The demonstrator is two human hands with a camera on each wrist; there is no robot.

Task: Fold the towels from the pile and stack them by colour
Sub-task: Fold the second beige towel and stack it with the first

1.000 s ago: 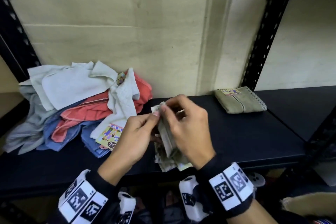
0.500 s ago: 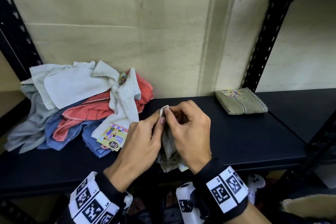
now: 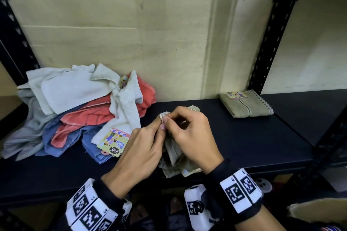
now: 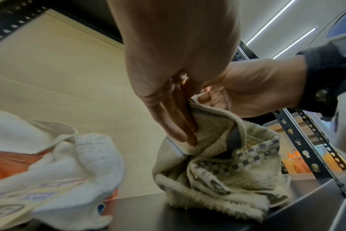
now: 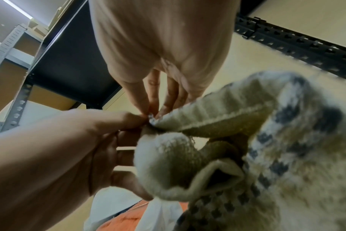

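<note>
One olive towel lies folded, my left hand and right hand pinch a second olive towel's corners, and the pile waits.

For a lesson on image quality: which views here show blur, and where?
Right wrist view: the beige towel is soft and smeared close to the lens. Left wrist view: the white towel is blurred at the left. Head view: mostly sharp, edges bowed.

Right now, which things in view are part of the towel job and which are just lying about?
Part of the job:
- olive towel, pinched by left hand and right hand
- unfolded pile
- folded olive towel

Lying about:
- orange bottles on another shelf
- white round object below the shelf
</note>
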